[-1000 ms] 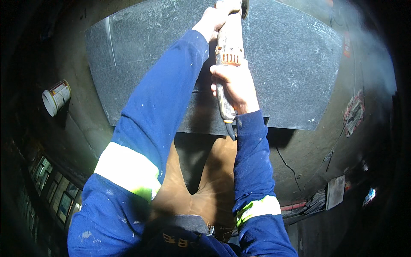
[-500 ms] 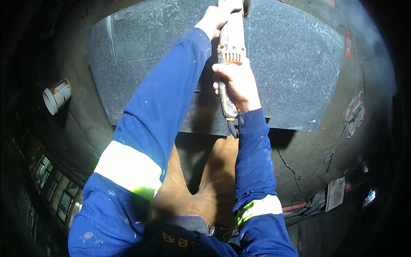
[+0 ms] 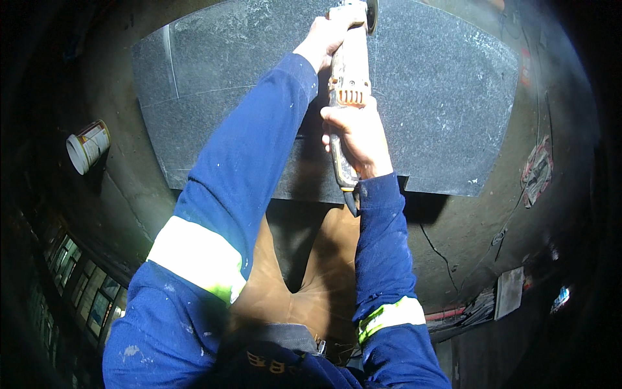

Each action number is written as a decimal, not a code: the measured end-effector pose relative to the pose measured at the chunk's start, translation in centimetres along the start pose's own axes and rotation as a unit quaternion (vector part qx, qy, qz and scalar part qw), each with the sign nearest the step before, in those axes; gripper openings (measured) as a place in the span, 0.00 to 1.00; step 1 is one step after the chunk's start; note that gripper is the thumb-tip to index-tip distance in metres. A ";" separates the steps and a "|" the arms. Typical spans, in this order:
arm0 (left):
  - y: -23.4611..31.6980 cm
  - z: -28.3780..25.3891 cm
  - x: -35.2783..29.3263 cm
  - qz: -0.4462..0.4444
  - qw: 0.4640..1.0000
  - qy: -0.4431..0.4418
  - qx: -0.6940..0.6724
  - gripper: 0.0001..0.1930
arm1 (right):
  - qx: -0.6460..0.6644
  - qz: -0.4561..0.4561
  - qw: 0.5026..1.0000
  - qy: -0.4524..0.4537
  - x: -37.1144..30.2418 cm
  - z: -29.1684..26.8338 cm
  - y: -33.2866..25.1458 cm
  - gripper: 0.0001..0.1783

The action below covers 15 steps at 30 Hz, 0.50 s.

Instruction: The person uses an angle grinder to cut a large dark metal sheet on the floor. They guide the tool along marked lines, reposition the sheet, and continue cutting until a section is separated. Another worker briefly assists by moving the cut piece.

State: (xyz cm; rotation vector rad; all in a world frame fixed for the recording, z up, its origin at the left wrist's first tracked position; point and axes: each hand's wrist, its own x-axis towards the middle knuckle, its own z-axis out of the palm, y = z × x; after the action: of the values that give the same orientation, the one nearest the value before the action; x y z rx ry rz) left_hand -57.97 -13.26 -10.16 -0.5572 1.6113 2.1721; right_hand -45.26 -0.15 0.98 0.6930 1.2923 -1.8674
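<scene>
Both my hands grip an angle grinder (image 3: 352,61), its dusty body pointing away from me over a large dark grey stone slab (image 3: 440,97). My left hand (image 3: 322,40) is closed around the front of the tool near its head. My right hand (image 3: 360,136) wraps the rear handle, thumb on its left side. At the far end, the round disc (image 3: 372,15) stands on edge on the right side of the head; whether it touches the slab I cannot tell. A dark power cord (image 3: 351,203) leaves the handle toward me.
A white bucket (image 3: 87,146) lies tipped on the floor left of the slab. On the right are a crumpled plastic bag (image 3: 536,172), thin cables (image 3: 440,256) and a flat grey piece (image 3: 509,293) beside stacked strips. Dust hazes the far right.
The grinder and both hands have come slightly toward me, showing more of the disc. The haze at the right has spread over the red item there.
</scene>
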 end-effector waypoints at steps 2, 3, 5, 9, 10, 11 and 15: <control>1.4 1.2 -2.3 -0.074 0.995 0.061 -0.022 0.23 | 0.001 0.001 1.000 0.019 -1.1 0.0 0.4 0.26; 1.7 1.0 -2.6 -0.060 0.997 0.049 -0.012 0.24 | 0.013 -0.006 1.000 0.012 -1.5 0.3 0.3 0.26; 1.9 0.9 -3.2 -0.070 0.995 0.066 -0.006 0.24 | 0.020 -0.009 1.000 0.013 -1.8 0.6 0.6 0.26; 2.1 1.2 -2.9 -0.071 0.996 0.059 -0.008 0.24 | 0.023 0.003 1.000 0.008 -1.1 0.1 0.6 0.28; 1.7 0.9 -2.3 -0.080 0.995 0.054 -0.013 0.25 | 0.017 -0.001 1.000 0.016 -0.9 0.2 0.4 0.27; 1.4 0.5 -1.5 -0.089 0.995 0.048 -0.017 0.25 | 0.011 -0.006 1.000 0.025 -0.7 0.4 0.1 0.25; 0.4 -0.6 1.7 -0.059 0.997 0.015 -0.038 0.24 | -0.006 -0.013 1.000 0.010 0.7 0.4 -0.8 0.16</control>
State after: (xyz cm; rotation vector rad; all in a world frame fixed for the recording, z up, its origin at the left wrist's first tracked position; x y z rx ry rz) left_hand -59.55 -13.81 -10.82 -0.6925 1.4778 2.1542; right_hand -46.32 -0.56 0.96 0.6937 1.3304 -1.8759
